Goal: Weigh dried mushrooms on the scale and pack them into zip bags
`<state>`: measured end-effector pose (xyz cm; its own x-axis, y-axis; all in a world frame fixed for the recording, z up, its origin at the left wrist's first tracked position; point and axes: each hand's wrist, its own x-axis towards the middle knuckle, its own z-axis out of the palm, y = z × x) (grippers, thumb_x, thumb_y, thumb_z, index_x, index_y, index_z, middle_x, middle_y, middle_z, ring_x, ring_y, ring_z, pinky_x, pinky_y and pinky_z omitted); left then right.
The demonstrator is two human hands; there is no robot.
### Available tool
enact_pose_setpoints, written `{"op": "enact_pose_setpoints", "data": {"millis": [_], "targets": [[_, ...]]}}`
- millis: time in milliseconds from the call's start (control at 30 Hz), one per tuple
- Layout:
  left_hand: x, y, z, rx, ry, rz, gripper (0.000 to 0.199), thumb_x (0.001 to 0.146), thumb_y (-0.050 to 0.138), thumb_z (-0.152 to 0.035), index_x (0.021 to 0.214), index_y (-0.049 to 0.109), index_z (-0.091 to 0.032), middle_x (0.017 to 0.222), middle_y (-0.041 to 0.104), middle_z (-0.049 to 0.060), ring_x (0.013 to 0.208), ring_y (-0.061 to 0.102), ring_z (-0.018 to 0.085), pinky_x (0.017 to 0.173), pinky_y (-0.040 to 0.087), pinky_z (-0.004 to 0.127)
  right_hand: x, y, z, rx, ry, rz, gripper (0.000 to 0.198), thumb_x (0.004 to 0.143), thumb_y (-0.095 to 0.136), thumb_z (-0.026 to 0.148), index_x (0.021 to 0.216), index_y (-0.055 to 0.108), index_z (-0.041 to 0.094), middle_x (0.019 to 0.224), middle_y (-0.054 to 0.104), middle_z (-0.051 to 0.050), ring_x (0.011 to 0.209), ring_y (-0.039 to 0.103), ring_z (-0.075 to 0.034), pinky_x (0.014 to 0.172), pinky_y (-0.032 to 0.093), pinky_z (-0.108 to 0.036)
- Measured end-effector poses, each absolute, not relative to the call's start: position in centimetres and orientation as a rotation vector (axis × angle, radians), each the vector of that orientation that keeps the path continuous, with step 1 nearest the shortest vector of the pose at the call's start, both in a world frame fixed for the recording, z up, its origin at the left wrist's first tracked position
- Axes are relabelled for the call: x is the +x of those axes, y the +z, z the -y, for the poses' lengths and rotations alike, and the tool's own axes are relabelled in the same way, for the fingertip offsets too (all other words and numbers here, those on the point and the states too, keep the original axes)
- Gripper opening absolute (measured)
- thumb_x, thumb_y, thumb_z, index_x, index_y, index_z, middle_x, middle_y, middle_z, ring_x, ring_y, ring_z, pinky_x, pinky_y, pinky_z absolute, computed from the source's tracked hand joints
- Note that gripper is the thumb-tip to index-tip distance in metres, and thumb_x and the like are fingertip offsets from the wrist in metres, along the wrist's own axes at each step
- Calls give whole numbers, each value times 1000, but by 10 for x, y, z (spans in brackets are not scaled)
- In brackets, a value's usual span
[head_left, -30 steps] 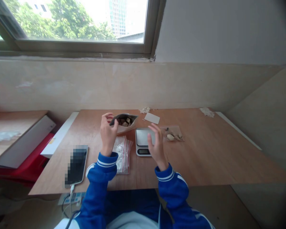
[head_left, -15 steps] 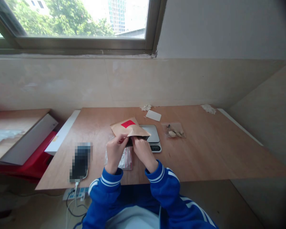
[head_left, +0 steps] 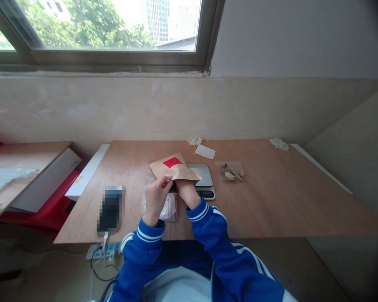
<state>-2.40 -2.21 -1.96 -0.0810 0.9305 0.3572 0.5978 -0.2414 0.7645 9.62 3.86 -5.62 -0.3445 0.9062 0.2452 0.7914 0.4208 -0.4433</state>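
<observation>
A brown kraft paper pouch (head_left: 182,171) with a red label lies tilted in front of me, its mouth facing my body. My left hand (head_left: 157,192) pinches the edge of that mouth between thumb and fingers. Inside the opening are the fingers of my right hand (head_left: 188,193); the pouch hides them, so their grip does not show. Behind the pouch, partly covered, stands a flat kitchen scale (head_left: 204,180) with a dark display. Under my hands lie clear zip bags (head_left: 170,209) with a red strip.
Right of the scale is a clear bag (head_left: 234,172) with pale dried pieces. A white card (head_left: 205,152) and small white heaps (head_left: 195,141) (head_left: 279,144) lie toward the wall. A blurred phone (head_left: 111,209) with a charging cable (head_left: 106,241) is at the left.
My right hand has gone deeper into the pouch, its fingers now out of sight. My left hand keeps its pinch on the edge. The whole view has shifted slightly.
</observation>
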Motion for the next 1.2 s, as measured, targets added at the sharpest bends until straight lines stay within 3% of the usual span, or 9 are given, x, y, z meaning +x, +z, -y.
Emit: {"op": "enact_pose_setpoints", "data": {"millis": [133, 367, 533, 667, 800, 933, 1067, 1200], "targets": [[-23, -17, 22, 1808, 1238, -1667, 13, 83, 62, -31, 88, 72, -24, 79, 74, -1, 68, 67, 14, 65, 49, 22, 102, -54, -22, -1460, 225, 2164, 43, 92, 44, 17, 135, 49, 13, 141, 48, -15, 132, 41, -34, 115, 27, -47], [-22, -12, 19, 1754, 1233, -1697, 11, 82, 63, -28, 88, 72, -24, 77, 73, -1, 69, 67, 14, 66, 48, 22, 116, -44, 3, -1342, 314, 2084, 47, 87, 44, 4, 130, 53, 20, 123, 62, -11, 117, 56, -28, 101, 45, -45], [-24, -12, 17, 1771, 1239, -1730, 12, 83, 61, -29, 87, 72, -25, 77, 73, -1, 69, 67, 14, 65, 48, 21, 127, -41, 22, -1094, 320, 1852, 20, 89, 57, 17, 105, 66, 23, 102, 66, -7, 102, 60, -24, 92, 51, -40], [-26, -14, 17, 1747, 1249, -1744, 11, 83, 62, -28, 87, 72, -25, 76, 73, -1, 68, 67, 13, 65, 47, 21, 141, -37, 39, -1035, 337, 1419, 9, 87, 63, 27, 93, 67, 22, 97, 67, -5, 95, 63, -19, 87, 51, -36], [-29, -13, 17, 1737, 1255, -1771, 12, 83, 62, -29, 88, 73, -26, 76, 73, -1, 69, 67, 14, 65, 47, 22, 163, -54, 26, -1208, 386, 928, 27, 85, 62, 41, 92, 64, 16, 88, 68, -7, 74, 62, -16, 67, 50, -28], [-31, -12, 17, 1740, 1260, -1801, 13, 83, 62, -31, 88, 73, -25, 75, 72, -1, 70, 67, 14, 64, 46, 22, 181, -90, -19, -1322, 450, 836, 41, 80, 61, 52, 89, 62, 13, 83, 66, -8, 68, 58, -16, 62, 48, -27], [-32, -12, 17, 1723, 1260, -1803, 14, 83, 62, -31, 88, 73, -24, 76, 73, 0, 70, 67, 14, 64, 46, 22, 187, -112, -59, -1355, 569, 1171, 40, 81, 58, 53, 90, 61, 14, 83, 66, -7, 73, 60, -18, 68, 49, -30], [-34, -12, 18, 1727, 1265, -1804, 15, 83, 61, -33, 89, 72, -25, 77, 73, 0, 69, 66, 14, 64, 47, 22, 203, -115, -72, -1526, 225, 1448, 35, 90, 46, 44, 97, 64, 15, 100, 66, -12, 98, 58, -25, 92, 43, -42]]}}
